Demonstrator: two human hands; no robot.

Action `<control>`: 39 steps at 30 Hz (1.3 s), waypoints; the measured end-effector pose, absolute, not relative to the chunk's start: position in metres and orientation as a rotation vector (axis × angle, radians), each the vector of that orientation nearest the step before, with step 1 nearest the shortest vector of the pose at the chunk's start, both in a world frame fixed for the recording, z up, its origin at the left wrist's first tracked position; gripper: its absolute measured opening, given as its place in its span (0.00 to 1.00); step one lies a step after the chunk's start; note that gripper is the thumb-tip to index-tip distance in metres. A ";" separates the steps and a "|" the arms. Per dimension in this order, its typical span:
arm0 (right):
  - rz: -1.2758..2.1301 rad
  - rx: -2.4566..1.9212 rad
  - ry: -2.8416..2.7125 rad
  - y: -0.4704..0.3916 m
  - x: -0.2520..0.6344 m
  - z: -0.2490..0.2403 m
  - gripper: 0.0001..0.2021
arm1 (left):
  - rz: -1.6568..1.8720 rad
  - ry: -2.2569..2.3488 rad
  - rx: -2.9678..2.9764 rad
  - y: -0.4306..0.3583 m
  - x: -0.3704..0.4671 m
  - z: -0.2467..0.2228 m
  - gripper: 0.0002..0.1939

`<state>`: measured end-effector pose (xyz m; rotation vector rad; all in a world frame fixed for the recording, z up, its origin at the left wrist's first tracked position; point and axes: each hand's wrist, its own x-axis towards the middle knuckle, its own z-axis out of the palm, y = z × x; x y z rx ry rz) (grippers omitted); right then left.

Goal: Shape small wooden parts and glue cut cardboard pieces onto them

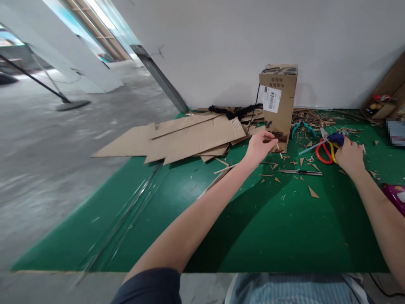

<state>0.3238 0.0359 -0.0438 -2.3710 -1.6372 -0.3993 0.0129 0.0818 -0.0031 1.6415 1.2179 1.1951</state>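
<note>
My left hand (260,145) is closed in a pinch in front of the standing cardboard box (280,101). Between its fingertips is a small pale stick (278,147). At the right, my right hand (350,155) is closed around a dark blue glue gun (336,138), mostly hidden by the fingers. A translucent glue stick (311,147) juts out of it toward the left. Scissors (323,153) with red and yellow handles lie right beside that hand. A slim utility knife (300,172) lies on the green table (284,228) between my hands.
Flat cardboard sheets (196,139) are piled at the back left. Teal-handled pliers (303,128) lie among cardboard scraps beside the box. A purple object (395,197) is at the right edge. An open cardboard box (384,99) stands in the right corner, against the white wall (221,50).
</note>
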 end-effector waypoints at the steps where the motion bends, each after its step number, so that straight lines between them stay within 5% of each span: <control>1: -0.410 -2.380 -1.638 0.035 0.322 -0.043 0.25 | 1.196 1.217 1.642 0.082 0.013 -0.004 0.07; 11: -0.732 -2.325 -1.708 0.010 0.286 -0.023 0.26 | 1.171 1.220 1.655 0.085 0.014 -0.010 0.08; 39: -0.425 -2.226 -1.806 0.028 0.302 -0.048 0.24 | 1.078 1.215 1.727 0.076 0.018 -0.009 0.07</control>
